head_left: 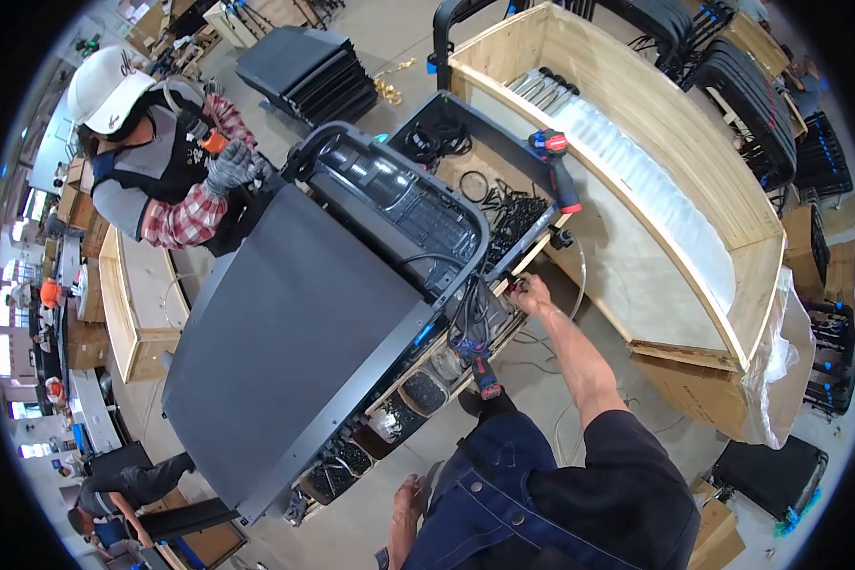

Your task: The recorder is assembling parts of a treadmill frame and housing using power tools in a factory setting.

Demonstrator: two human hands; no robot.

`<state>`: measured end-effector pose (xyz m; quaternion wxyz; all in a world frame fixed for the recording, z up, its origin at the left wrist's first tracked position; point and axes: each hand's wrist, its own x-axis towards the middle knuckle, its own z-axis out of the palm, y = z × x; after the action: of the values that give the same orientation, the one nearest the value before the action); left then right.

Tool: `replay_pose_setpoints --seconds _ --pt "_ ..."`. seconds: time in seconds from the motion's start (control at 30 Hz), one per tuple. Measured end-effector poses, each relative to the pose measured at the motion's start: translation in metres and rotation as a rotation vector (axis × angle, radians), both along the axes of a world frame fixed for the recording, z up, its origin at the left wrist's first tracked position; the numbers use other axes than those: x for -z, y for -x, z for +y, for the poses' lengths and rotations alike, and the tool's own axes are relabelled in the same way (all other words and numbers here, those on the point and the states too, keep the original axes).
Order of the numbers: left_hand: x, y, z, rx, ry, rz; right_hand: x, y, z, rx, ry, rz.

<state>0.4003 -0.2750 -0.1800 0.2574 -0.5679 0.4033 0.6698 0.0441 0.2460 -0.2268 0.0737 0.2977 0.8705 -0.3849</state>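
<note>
My right hand [530, 293] reaches to the corner of the workbench, its fingers closed around a small dark piece I cannot make out. Low beside my body hangs my left hand [408, 496], its fingers loosely bent and nothing visible in them. Before me lies what looks like a treadmill, with a wide dark-grey deck [299, 332] and a black tubular frame [483, 237] at its far end. A blue-and-black power driver [475, 356] hangs near my waist. Clear bins of black screws [423, 391] line the treadmill's near side.
A grey tray [426, 114] holds cables and black hardware; a red-and-black driver [559, 171] rests on its edge. To the right stands a long wooden crate [636, 237]. Across the treadmill, a gloved co-worker [176, 157] holds an orange-and-grey power tool. Black panels [306, 76] are stacked behind.
</note>
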Motion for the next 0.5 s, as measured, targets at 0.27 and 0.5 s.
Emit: replay_pose_setpoints --seconds 0.27,0.5 --pt "-0.044 0.106 0.107 0.321 -0.090 0.234 -0.129 -0.108 -0.036 -0.383 0.584 -0.063" --pt "-0.219 0.250 0.211 0.761 -0.176 0.699 -0.272 -0.040 0.098 -0.348 0.660 0.204"
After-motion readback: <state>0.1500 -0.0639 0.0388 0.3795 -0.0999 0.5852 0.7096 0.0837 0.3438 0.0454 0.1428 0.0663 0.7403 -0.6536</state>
